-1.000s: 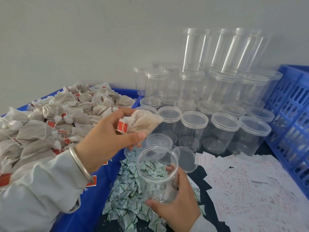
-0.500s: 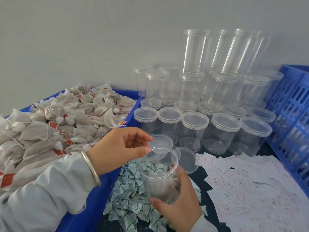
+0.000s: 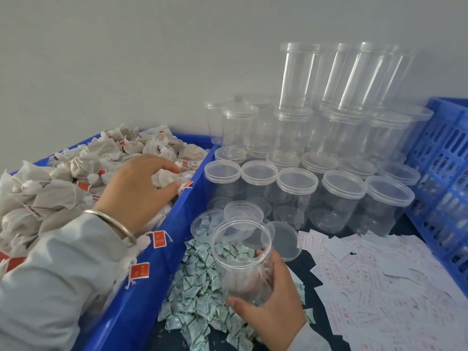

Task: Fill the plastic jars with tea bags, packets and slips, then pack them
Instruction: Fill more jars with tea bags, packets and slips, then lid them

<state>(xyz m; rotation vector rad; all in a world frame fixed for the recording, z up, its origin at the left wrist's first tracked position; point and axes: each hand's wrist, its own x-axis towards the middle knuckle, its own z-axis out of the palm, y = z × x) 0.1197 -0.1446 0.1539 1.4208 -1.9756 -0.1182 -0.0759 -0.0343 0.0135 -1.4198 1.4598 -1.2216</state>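
Gripping open jar [image 3: 241, 262], right hand [image 3: 272, 307]; left hand [image 3: 136, 184] touches tea bags [image 3: 63, 188].

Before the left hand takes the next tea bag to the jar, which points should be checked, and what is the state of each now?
1. Open jar held upright by right hand: ok.
2. Jar mouth uncovered: ok.
3. Left hand on the tea bags in the blue bin: ok.
4. One bag firmly pinched: cannot tell.
5. Bags already inside the jar: at least one, count cannot tell.
6. Green packets and slips beside the jar: ok.
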